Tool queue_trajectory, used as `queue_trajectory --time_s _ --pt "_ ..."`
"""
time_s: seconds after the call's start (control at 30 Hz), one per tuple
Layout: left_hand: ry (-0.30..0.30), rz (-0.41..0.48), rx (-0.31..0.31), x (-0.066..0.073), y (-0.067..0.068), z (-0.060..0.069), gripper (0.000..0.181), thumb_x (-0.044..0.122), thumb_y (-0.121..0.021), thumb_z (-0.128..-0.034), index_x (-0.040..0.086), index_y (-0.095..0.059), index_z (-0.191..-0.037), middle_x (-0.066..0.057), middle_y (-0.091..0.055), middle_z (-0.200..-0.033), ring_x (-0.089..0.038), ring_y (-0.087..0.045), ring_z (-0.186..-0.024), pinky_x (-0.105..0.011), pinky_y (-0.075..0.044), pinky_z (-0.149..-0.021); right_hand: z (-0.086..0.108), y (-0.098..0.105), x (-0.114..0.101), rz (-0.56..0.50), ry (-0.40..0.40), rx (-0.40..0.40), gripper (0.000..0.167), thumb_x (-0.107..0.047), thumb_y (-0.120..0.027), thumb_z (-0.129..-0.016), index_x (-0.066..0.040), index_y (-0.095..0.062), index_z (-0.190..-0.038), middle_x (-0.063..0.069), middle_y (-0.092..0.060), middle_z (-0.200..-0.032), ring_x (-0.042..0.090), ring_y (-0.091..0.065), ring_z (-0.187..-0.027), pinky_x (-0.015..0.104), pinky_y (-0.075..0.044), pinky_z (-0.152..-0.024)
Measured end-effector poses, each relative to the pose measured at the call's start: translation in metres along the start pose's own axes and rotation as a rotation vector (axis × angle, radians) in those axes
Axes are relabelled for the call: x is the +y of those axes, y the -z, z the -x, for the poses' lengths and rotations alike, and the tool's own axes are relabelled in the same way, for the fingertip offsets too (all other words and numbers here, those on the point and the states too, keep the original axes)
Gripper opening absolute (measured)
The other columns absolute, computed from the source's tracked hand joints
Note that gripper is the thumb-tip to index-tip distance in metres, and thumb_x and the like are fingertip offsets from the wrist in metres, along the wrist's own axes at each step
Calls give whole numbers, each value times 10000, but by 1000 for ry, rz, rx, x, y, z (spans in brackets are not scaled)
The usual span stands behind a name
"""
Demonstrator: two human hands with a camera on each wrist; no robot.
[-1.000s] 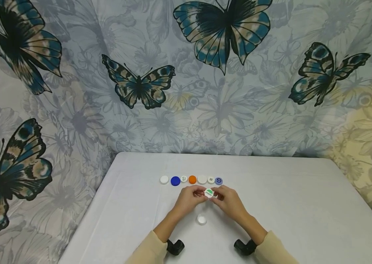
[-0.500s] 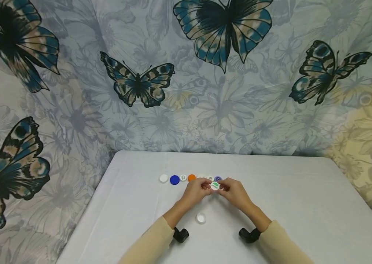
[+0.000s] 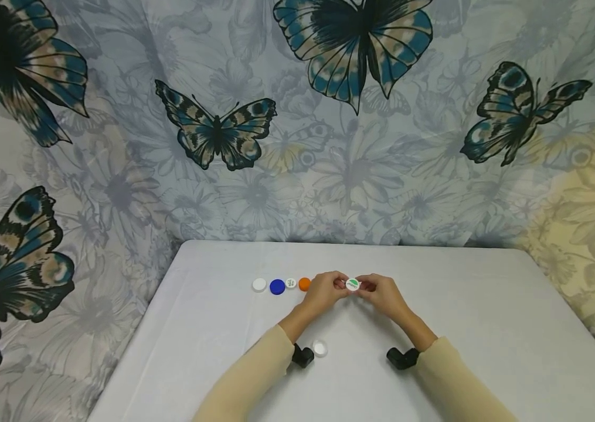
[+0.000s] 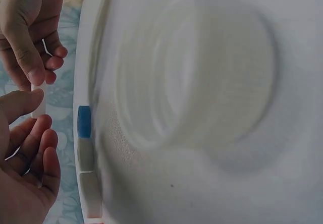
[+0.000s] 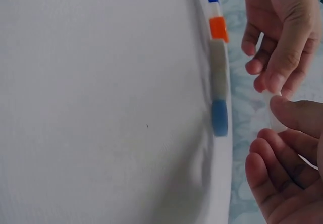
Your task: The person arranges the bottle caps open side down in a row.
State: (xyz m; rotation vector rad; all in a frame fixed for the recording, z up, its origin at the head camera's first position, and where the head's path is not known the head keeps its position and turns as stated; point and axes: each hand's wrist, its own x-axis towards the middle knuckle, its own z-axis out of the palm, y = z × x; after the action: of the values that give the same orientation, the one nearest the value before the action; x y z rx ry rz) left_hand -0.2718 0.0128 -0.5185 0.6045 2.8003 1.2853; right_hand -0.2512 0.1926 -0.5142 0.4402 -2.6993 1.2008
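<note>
In the head view, a small white bottle cap with a green mark on top (image 3: 352,284) is held up between both hands. My left hand (image 3: 325,293) pinches its left edge, and my right hand (image 3: 384,295) pinches the right edge. Both wrist views show the white cap edge-on between the thumbs and fingers, above the tabletop. Behind the hands a row of caps runs across the table: a white cap (image 3: 259,285), a dark blue cap (image 3: 277,286), a small patterned white cap (image 3: 291,283) and an orange cap (image 3: 305,284). Farther right, my hands hide the row, but a light blue cap (image 5: 220,118) shows in the right wrist view.
A loose white cap (image 3: 320,349) lies near the left wrist; it looms large, hollow side visible, in the left wrist view. A white cloth covers the table (image 3: 461,328). Behind stands a butterfly-patterned curtain (image 3: 350,176). Black wrist cameras hang beneath both sleeves.
Both hands have moved away from me and to the right, carrying the green-marked cap. They now cover the right end of the row, which showed a second ago.
</note>
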Motion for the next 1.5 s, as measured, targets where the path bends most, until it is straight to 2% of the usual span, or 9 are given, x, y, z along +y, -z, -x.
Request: queue_trajectory --time_s 0.17,0.37,0.5,0.73,0.97,1.1,1.2,1.37,1.5 --pt "26 -37 -22 4 -8 -13 248 207 -778 -825 98 -723 -1041 27 -713 -803 4 -551 -653 -131 -424 -601 -6 8 9 14 -45 -42 274 -27 -751 -809 111 -688 -1038 141 -704 -802 190 -655 -718 200 -497 -604" --pt "72 -66 -47 11 -16 -22 250 194 -765 -835 92 -722 -1059 9 -732 -815 -9 -546 -628 -135 -401 -565 -11 14 17 33 -70 -84 239 -26 -739 -814 97 -698 -1015 129 -698 -788 139 -612 -700 200 -470 -597" --pt "105 -81 -62 17 -20 -26 247 181 -760 -841 73 -721 -1059 -18 -735 -823 -40 -567 -627 -150 -409 -555 -14 17 19 58 -80 -97 236 -19 -736 -802 95 -699 -1005 113 -671 -766 116 -553 -677 209 -432 -590" --pt "184 -199 -72 22 -28 -28 281 282 -781 -825 114 -733 -1044 -7 -724 -875 -108 -529 -652 -215 -397 -583 -17 17 20 91 -114 -158 230 -24 -744 -780 98 -699 -970 89 -625 -728 135 -497 -655 231 -392 -585" --pt "234 -256 -91 21 -32 -29 276 290 -775 -827 136 -730 -1052 -15 -737 -972 -176 -638 -774 -261 -455 -615 -21 11 22 133 -129 -183 227 -40 -769 -759 88 -705 -935 80 -615 -704 130 -486 -654 240 -387 -606" --pt "222 -230 -110 18 -27 -26 330 280 -764 -836 141 -712 -1130 -28 -732 -1058 -191 -664 -873 -281 -498 -702 -20 9 21 156 -139 -189 243 -47 -770 -753 83 -704 -946 85 -629 -725 143 -505 -662 258 -404 -611" --pt "193 -180 -118 14 -20 -22 300 281 -740 -857 144 -715 -1123 -16 -735 -1023 -152 -646 -844 -260 -488 -709 -16 10 18 164 -154 -180 255 -54 -751 -771 85 -699 -979 95 -638 -747 156 -519 -669 270 -415 -609" --pt "188 1 -148 6 -2 -9 227 254 -694 -894 122 -723 -1077 -5 -707 -761 -76 -563 -615 -204 -428 -555 -8 16 16 158 -174 -168 250 -101 -704 -842 70 -697 -1024 105 -660 -791 155 -544 -682 277 -437 -603" --pt "208 138 -153 -1 13 3 231 219 -678 -902 80 -714 -1083 -15 -695 -713 -59 -546 -562 -192 -422 -516 0 23 14 125 -191 -167 259 -153 -694 -872 44 -703 -1040 90 -663 -809 145 -544 -677 280 -439 -596"
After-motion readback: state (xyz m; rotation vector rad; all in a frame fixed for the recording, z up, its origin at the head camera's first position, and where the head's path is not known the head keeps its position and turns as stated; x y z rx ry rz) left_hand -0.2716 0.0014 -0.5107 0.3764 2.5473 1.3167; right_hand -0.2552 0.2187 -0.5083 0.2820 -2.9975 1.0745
